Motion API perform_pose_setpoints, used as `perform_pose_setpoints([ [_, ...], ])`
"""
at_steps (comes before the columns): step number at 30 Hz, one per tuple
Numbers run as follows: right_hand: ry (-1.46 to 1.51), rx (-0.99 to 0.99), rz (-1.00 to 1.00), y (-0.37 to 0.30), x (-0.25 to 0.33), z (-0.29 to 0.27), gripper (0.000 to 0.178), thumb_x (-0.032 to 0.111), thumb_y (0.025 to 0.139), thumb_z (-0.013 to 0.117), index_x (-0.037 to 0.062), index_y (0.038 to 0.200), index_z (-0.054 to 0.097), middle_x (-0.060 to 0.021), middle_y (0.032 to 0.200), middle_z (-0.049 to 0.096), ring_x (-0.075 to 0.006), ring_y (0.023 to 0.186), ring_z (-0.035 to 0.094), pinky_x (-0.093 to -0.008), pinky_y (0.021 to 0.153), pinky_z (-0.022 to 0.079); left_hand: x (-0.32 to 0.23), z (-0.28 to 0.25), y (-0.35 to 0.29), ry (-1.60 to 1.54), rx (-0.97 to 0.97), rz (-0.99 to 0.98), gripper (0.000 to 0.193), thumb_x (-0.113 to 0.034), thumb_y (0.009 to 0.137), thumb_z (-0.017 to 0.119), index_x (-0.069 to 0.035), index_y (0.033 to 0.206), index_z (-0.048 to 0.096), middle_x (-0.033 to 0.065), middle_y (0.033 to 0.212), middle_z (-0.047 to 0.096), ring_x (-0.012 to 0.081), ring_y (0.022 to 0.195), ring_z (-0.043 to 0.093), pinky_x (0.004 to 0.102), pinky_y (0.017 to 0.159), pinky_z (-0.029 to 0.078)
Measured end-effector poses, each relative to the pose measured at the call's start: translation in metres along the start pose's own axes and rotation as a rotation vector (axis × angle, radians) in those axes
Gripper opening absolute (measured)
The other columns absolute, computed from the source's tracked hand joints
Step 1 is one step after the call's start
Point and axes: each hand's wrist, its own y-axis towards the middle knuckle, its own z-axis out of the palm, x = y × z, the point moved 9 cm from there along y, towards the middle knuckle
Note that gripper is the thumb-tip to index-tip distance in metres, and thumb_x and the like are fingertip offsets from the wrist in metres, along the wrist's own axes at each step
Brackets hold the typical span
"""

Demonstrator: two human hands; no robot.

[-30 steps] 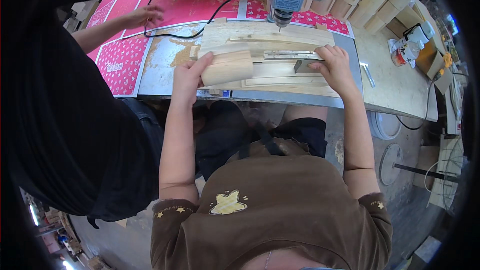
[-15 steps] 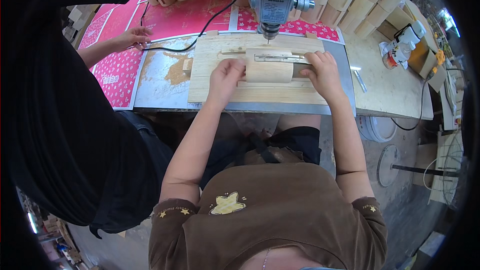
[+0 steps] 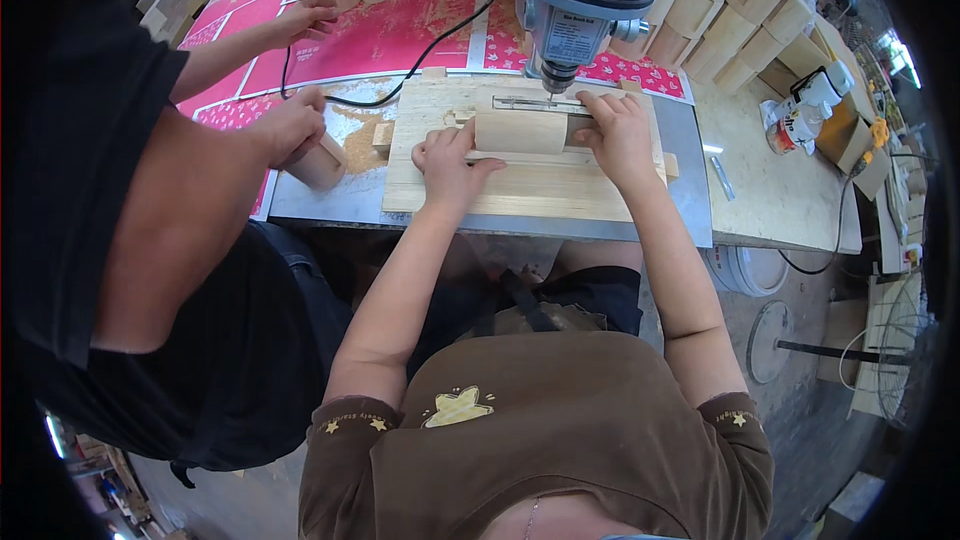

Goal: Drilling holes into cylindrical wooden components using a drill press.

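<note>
The block (image 3: 520, 134), a pale wooden piece with a rounded side, lay across the board (image 3: 530, 185), between the two hands of the person. The left hand (image 3: 452, 168) was spread, with its fingertips at the left end of the block and its thumb apart from them, just below its near edge. The right hand (image 3: 618, 135) was pinching the grey plate (image 3: 578, 129), which stood at the right end of the block. Just behind the block there was a narrow metal strip (image 3: 530, 102), and the fingers of the right hand were near its right end.

Above the strip hung the drill (image 3: 575, 32), with its thin bit (image 3: 551, 96) pointing down. The board rested upon a metal sheet (image 3: 320, 202). To the left, a co-worker had one hand (image 3: 292, 128) on a second block (image 3: 322, 164), and the other hand (image 3: 312, 18) was over the pink cover (image 3: 400, 35). A black cable (image 3: 400, 88) curved near the board, and a stack (image 3: 735, 5) of wooden pieces stood behind, at the right.
</note>
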Motion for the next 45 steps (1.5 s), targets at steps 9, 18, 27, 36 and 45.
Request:
perform_pose_setpoints([
  [9, 0.504, -0.589, 0.094, 0.065, -0.035, -0.164, 0.028, 0.018, 0.084, 0.064, 0.0017, 0.105, 0.057, -0.0082, 0.097, 0.060, -0.0145, 0.089, 0.058, -0.0278, 0.077, 0.046, 0.001, 0.003, 0.002, -0.037, 0.059, 0.059, 0.062, -0.035, 0.058, 0.077, -0.014, 0.114, 0.060, -0.0002, 0.083, 0.057, 0.0207, 0.088, 0.048, 0.0375, 0.080, 0.026],
  [18, 0.243, -0.441, 0.101, 0.081, 0.009, -0.180, 0.024, 0.022, 0.089, 0.056, -0.0015, 0.087, 0.060, -0.0084, 0.071, 0.054, -0.0109, 0.065, 0.050, -0.0249, 0.060, 0.042, -0.003, -0.003, 0.002, -0.065, 0.001, 0.074, 0.043, -0.032, 0.059, 0.078, -0.014, 0.095, 0.064, 0.0006, 0.079, 0.055, 0.0217, 0.086, 0.050, 0.0376, 0.079, 0.027],
  [27, 0.243, -0.574, -0.045, -0.019, 0.033, -0.092, 0.002, 0.006, 0.079, 0.060, 0.0043, 0.081, 0.060, -0.0076, 0.070, 0.058, -0.0233, 0.062, 0.055, -0.0340, 0.059, 0.038, 0.000, 0.004, 0.002, -0.045, 0.068, 0.067, 0.062, -0.034, 0.061, 0.077, -0.011, 0.115, 0.058, 0.0023, 0.083, 0.055, 0.0218, 0.087, 0.049, 0.0381, 0.080, 0.027],
  [36, 0.257, -0.677, -0.081, 0.021, 0.037, -0.164, 0.007, 0.007, 0.079, 0.060, 0.0037, 0.073, 0.058, -0.0095, 0.056, 0.048, -0.0232, 0.050, 0.048, -0.0336, 0.049, 0.036, -0.002, 0.004, 0.002, -0.046, 0.045, 0.084, 0.063, -0.034, 0.060, 0.077, -0.011, 0.115, 0.058, 0.0023, 0.084, 0.055, 0.0215, 0.087, 0.049, 0.0382, 0.080, 0.027],
  [45, 0.191, -0.432, 0.224, 0.133, -0.011, -0.171, 0.033, 0.030, 0.086, 0.047, -0.0006, 0.081, 0.060, -0.0207, 0.073, 0.058, -0.0330, 0.073, 0.059, -0.0385, 0.066, 0.044, -0.032, 0.025, 0.003, -0.052, 0.073, 0.069, 0.065, -0.039, 0.061, 0.075, -0.011, 0.118, 0.058, 0.0026, 0.086, 0.055, 0.0223, 0.088, 0.050, 0.0401, 0.082, 0.027],
])
